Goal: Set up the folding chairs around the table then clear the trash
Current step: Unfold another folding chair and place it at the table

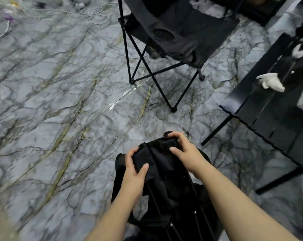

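A folded black folding chair [166, 193] stands bunched up in front of me at the bottom centre. My left hand [136, 171] grips the fabric at its top left. My right hand [183, 150] grips the top right corner of the same chair. An unfolded black folding chair [173, 32] with a cup holder in its armrest stands at the top centre. The black slatted table [262, 110] is at the right, with crumpled white paper trash [271, 81] and another white scrap [302, 53] lying on it.
The floor is grey marble-patterned tile [60, 101]. White cords [95, 16] and a small purple item [8, 17] lie at the top left. A table leg [217, 129] slants down to the floor near my right hand.
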Demonstrator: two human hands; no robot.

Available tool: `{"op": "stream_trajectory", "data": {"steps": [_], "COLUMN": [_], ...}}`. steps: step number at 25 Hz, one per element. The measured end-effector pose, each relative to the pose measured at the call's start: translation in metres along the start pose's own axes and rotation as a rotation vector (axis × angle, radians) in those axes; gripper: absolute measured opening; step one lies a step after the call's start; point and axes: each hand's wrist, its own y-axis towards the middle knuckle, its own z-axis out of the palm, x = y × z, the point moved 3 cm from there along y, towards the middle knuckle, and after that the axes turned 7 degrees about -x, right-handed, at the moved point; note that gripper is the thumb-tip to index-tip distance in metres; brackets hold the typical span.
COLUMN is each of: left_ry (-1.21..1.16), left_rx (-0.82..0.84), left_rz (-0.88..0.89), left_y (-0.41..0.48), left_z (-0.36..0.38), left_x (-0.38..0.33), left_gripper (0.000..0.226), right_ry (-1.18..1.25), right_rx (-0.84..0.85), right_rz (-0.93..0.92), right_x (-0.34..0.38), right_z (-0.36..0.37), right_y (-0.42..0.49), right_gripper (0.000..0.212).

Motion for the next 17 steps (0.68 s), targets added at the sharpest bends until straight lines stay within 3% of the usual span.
{"op": "stream_trajectory", "data": {"steps": [8,17], "left_ry": [0.201,0.413], "left_rx": [0.143,0.530], "left_rz": [0.128,0.372], "left_y": [-0.167,-0.290], "left_z": [-0.016,0.022], "left_x": [-0.195,-0.278], "left_gripper": [0.052,0.054], "right_ry": [-0.080,-0.005], "right_rx": [-0.306,-0.729], "right_rz": [-0.079,-0.082], "right_x": [0.156,0.146], "right_z": [-0.142,-0.216], "right_y": [-0.201,-0.414], "right_gripper": [0.055,0.056]}}
